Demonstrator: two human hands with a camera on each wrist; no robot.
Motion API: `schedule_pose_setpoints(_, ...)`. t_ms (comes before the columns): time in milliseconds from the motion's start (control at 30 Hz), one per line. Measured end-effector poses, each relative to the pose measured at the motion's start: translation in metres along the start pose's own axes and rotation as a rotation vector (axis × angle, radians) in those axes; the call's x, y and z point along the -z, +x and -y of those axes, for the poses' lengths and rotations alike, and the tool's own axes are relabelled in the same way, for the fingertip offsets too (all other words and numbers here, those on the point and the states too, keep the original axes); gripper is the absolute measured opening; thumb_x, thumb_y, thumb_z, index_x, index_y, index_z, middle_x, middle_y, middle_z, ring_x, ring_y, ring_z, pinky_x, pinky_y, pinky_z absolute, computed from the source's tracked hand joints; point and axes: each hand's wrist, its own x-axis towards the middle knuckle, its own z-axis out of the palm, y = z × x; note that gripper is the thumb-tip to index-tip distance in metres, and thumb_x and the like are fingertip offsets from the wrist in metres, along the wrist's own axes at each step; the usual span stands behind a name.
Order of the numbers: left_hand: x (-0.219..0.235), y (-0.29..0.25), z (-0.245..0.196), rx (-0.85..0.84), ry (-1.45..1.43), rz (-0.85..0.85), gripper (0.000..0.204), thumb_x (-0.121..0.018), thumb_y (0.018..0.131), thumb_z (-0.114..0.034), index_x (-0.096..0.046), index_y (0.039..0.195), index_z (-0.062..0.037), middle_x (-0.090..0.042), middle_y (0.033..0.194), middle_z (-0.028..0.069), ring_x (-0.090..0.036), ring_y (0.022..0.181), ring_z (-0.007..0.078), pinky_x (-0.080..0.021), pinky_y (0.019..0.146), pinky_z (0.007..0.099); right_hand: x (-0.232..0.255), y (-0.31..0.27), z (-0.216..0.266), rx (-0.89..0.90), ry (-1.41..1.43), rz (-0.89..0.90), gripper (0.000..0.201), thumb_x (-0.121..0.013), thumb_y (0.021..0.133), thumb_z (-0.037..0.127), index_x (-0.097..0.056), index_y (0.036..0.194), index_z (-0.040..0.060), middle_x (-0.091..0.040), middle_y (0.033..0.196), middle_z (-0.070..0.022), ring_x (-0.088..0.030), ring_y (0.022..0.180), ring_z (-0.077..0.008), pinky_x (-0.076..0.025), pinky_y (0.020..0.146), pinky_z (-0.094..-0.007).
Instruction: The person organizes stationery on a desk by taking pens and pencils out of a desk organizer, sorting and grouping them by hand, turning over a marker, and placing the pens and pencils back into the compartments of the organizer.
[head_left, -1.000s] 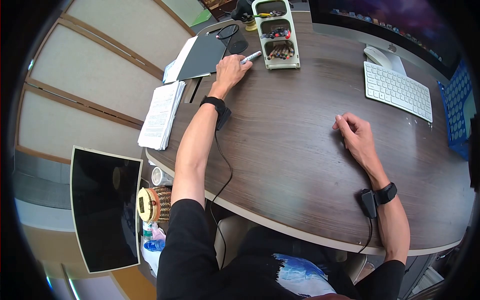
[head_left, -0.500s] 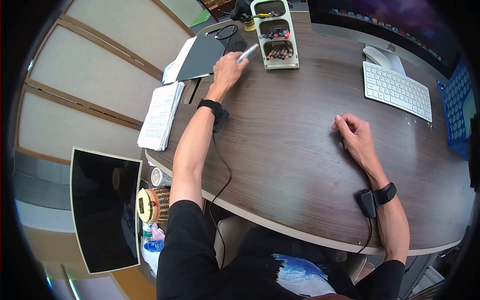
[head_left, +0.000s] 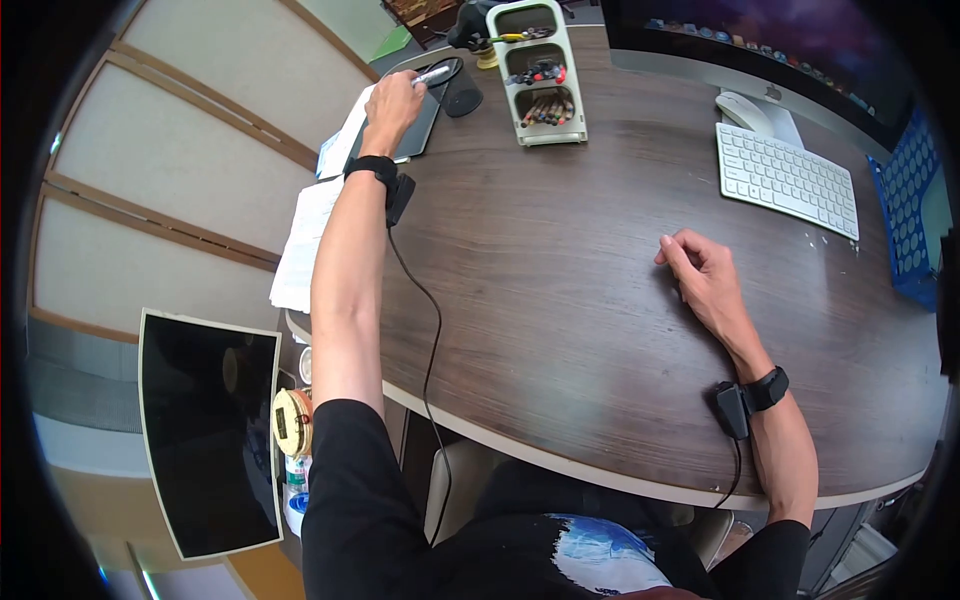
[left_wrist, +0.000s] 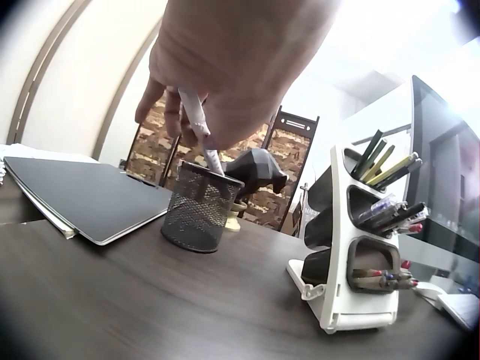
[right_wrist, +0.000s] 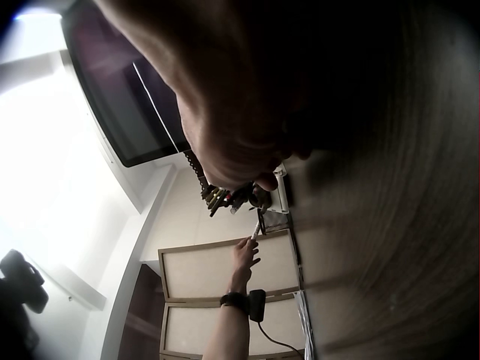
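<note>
My left hand reaches to the far left of the desk and pinches a pale marker pen. Below it stands a black mesh pen cup. In the left wrist view the marker slants down, its lower end right at the cup's rim, fingers above. My right hand rests on the desk at the right, fingers loosely curled, holding nothing. The right wrist view shows that hand dark and close, with the left hand and marker farther off.
A white three-tier organizer of pens and pencils stands right of the cup. A dark folder and a paper stack lie at the left. The keyboard, mouse and blue basket are on the right.
The left hand has lifted the marker from beside the organizer and carried it left and away from me to the mesh cup. The right hand has stayed put; the head view has shifted slightly.
</note>
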Motion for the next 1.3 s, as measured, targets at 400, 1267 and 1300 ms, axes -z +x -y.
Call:
schedule_pose_setpoints(400,-0.020,0.012,-0.003,-0.182,-0.080,-0.199,0.035,-0.073,0.103,-0.031,-0.075,0.135,-0.0155,-0.077,0.128,0.0182,-0.071,0.121,0.0416,-0.054,0.104,0.0508,0.002,0.002,-0.008,0.099,-0.031,-0.005,0.039,-0.065,0.109,0.033,-0.077,0.090,0.0014,-0.063,0.065,-0.0026,-0.051,0.059,-0.0099,-0.040,0.057,-0.0319)
schedule_pose_setpoints(1267,-0.064,-0.173,-0.035,0.224,-1.903,0.561,0.018,-0.066,0.112,-0.027,-0.065,0.110,-0.0088,-0.062,0.094,-0.0015,-0.066,0.093,0.0119,-0.056,0.114,0.0421,-0.001,0.038,0.040,-0.050,0.048,0.005,0.037,-0.075,0.104,0.033,-0.066,0.126,0.0042,-0.064,0.093,-0.0021,-0.059,0.079,-0.0095,-0.052,0.064,-0.0269)
schedule_pose_setpoints(1300,-0.065,-0.173,-0.035,0.205,-1.858,0.559,0.018,-0.064,0.113,-0.025,-0.064,0.116,-0.0077,-0.062,0.097,-0.0008,-0.067,0.095,0.0130,-0.056,0.112,0.0407,-0.004,0.054,0.057,0.106,-0.159,-0.042,0.042,-0.078,0.102,0.034,-0.064,0.129,0.0047,-0.064,0.099,-0.0041,-0.060,0.085,-0.0117,-0.055,0.072,-0.0297)
